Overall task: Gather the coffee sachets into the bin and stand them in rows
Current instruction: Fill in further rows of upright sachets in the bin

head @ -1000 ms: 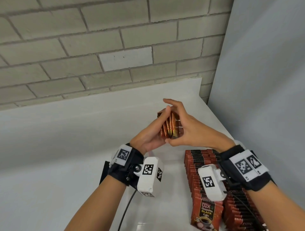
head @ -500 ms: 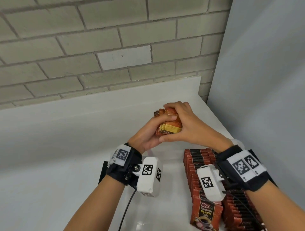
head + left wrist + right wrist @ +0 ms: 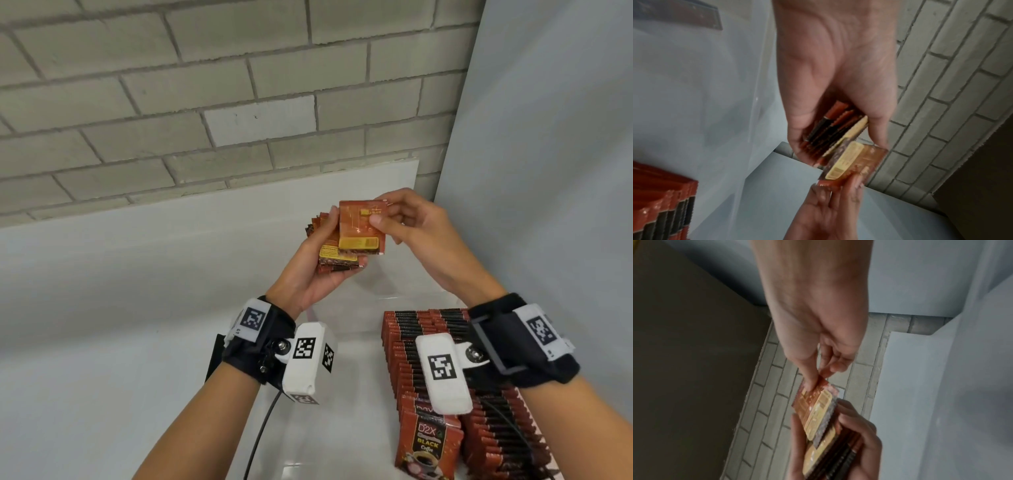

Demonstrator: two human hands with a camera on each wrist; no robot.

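Left hand [image 3: 310, 270] was curled round a stack of sachets [image 3: 337, 255], held up over the table [image 3: 102, 308], backs facing the head camera. 0.5 s earlier both hands were clasped together over that same bundle; they had since split. Right hand [image 3: 416, 226] pinched 1 sachet [image 3: 359, 228] by its top corner between thumb and fingertips, its lower edge overlapping the stack. Left wrist view agreed: single sachet [image 3: 854, 162] at the stack's front, partly pulled away. Can't tell whether it touched the stack.

Read: squaring-up stopped and single-sachet sorting started, likely to flip or re-align that 1 before binning.

Rows of standing sachets [image 3: 428, 329] filled the clear bin [image 3: 346, 334] below the right wrist, so the job looked well along; the held bundle hadn't gone in yet.
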